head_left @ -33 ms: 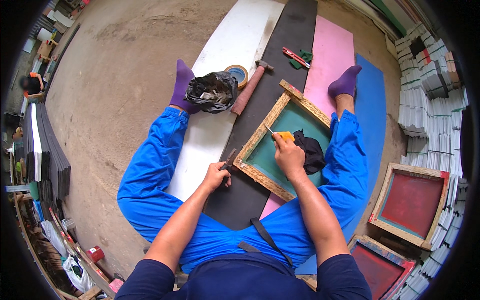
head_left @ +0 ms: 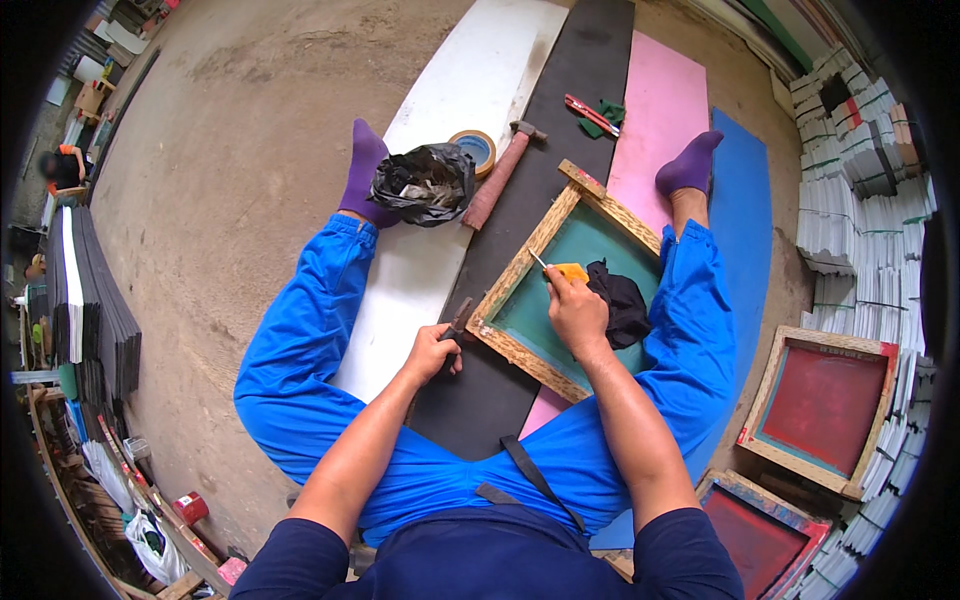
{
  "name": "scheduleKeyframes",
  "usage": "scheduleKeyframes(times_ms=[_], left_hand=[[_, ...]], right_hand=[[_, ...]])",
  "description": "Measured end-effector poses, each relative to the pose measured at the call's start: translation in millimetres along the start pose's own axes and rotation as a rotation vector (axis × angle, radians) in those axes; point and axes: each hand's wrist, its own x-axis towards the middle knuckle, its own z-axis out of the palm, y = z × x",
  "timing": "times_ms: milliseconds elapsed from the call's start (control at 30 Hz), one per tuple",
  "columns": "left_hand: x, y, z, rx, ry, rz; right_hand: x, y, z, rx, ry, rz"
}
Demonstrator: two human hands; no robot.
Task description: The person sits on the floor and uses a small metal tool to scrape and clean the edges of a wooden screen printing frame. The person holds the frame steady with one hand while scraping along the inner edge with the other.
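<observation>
The screen frame (head_left: 520, 275) is rough, pale wood, and its green mesh (head_left: 560, 300) looks smooth and matt. A soft black cloth (head_left: 622, 300) lies on it. The black bag (head_left: 425, 185) is shiny, crinkly plastic. The hammer (head_left: 500, 175) has a dull metal head. The floor (head_left: 250, 130) is rough grey concrete.
</observation>
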Motion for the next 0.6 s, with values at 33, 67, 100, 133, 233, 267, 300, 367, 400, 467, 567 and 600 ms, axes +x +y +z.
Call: scheduleKeyframes(times_ms=[33,67,100,133,233,267,300,367,400,467,567,600], left_hand=[[0,0,0,0.0,0.001,0.002],[0,1,0,0.001,0.002,0.003],[-1,1,1,0.001,0.003,0.005],[-1,1,0,-0.003,0.0,0.003],[-1,0,-1,-0.014,-0.004,0.0],[-1,1,-1,-0.015,-0.002,0.0],[-1,1,-1,-0.016,0.0,0.001],[0,-1,-1,-0.019,0.0,0.004],[0,-1,-2,-0.02,-0.001,0.006],[1,1,-1,-0.034,-0.004,-0.006],[-1,2,-2,-0.032,0.005,-0.021],[-4,2,-4,-0.029,0.017,-0.025]], right_hand=[[-1,0,3,0.022,0.019,-0.01],[-2,0,5,0.02,0.013,-0.002],[-2,1,8,0.017,0.006,0.006],[-3,-3,8,0.017,-0.002,0.014],[-6,-11,4,-0.081,-0.012,-0.002],[-5,-11,4,-0.05,-0.027,0.016],[-4,-11,4,-0.018,-0.043,0.033],[-1,-5,6,0.156,-0.056,0.088],[3,0,10,0.301,-0.053,0.124],[6,14,17,0.529,-0.074,0.195],[9,9,13,0.578,-0.127,0.225],[8,-4,-1,0.452,-0.127,0.199]])
